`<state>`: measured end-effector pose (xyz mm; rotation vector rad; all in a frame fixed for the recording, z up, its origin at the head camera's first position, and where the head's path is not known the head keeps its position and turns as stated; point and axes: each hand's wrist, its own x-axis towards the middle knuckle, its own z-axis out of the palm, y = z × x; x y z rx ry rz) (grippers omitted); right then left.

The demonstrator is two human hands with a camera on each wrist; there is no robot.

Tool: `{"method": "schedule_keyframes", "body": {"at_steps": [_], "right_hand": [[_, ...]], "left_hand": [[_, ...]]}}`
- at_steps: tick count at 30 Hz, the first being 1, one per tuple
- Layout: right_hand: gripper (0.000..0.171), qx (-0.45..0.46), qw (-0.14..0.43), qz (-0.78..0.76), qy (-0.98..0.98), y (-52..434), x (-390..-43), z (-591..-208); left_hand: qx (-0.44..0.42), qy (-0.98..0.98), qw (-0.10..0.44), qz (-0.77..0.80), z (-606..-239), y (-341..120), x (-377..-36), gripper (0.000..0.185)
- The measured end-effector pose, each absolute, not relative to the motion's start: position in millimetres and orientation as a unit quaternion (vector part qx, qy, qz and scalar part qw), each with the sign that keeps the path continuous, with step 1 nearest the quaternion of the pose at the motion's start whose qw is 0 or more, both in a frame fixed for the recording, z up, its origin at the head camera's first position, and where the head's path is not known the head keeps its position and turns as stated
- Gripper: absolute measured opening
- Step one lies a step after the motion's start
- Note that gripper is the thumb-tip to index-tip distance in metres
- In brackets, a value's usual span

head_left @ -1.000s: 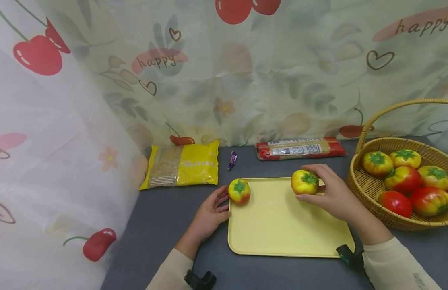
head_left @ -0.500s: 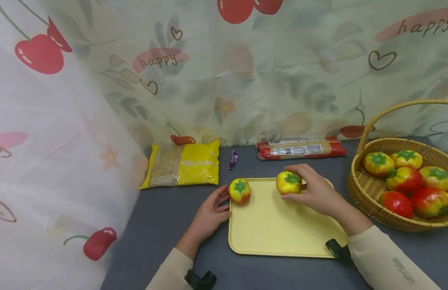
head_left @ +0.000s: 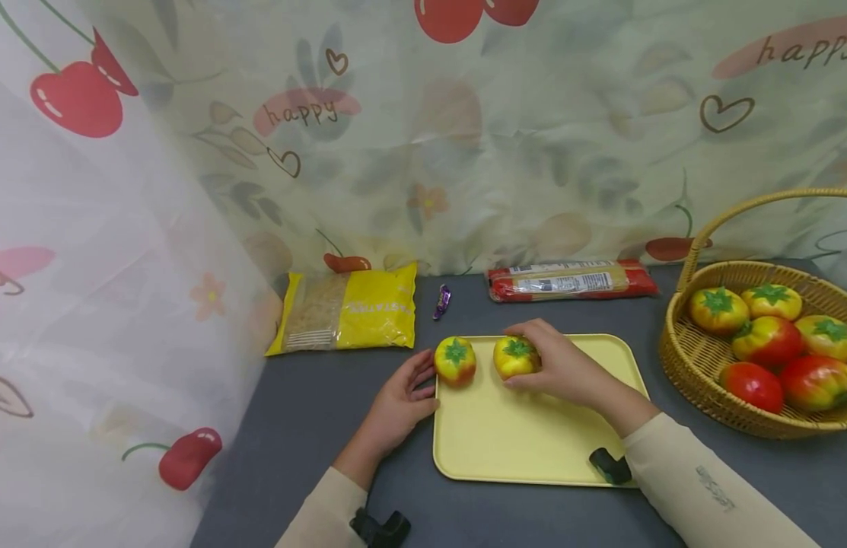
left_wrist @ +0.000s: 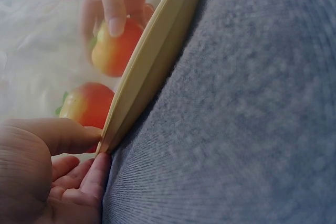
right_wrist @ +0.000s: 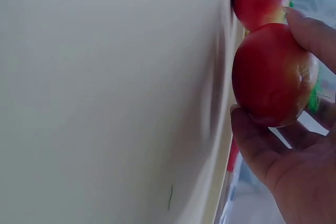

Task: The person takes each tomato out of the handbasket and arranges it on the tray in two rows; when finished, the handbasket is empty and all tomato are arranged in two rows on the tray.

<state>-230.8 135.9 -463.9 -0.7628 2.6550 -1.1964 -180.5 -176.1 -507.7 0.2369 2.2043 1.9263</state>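
My right hand (head_left: pixel 560 369) grips a yellow-and-red tomato (head_left: pixel 515 358) with a green leafy top, close over the far part of the yellow tray (head_left: pixel 533 449). The right wrist view shows the red underside of this tomato (right_wrist: pixel 273 77) between thumb and fingers. A second tomato (head_left: pixel 455 361) sits at the tray's far left corner, left of the held one. My left hand (head_left: pixel 396 399) is at the tray's left edge. In the left wrist view its thumb and fingers (left_wrist: pixel 92 179) pinch the tray's rim (left_wrist: pixel 139 72), just beside the second tomato (left_wrist: pixel 89 106).
At right stands a wicker basket (head_left: pixel 697 388) holding several red and yellow tomatoes (head_left: pixel 768 339). Behind the tray lie a yellow pasta bag (head_left: pixel 378 308), a small purple-wrapped candy (head_left: pixel 442 302) and a red noodle packet (head_left: pixel 570 280). A printed curtain (head_left: pixel 505 175) hangs behind the dark table (head_left: pixel 293 411).
My right hand has carried its tomato leftward over the tray, nearer the second tomato, and lowered it slightly. The left hand has stayed at the tray's edge.
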Motion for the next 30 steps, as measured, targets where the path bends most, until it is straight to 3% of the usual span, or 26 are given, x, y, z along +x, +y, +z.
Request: {"method": "schedule_keyframes", "body": {"at_steps": [30], "right_hand": [[0.076, -0.233, 0.079, -0.408, 0.879, 104, -243, -465]], "left_hand": [[0.082, 0.745, 0.100, 0.654, -505, -175, -180, 0.080]]}}
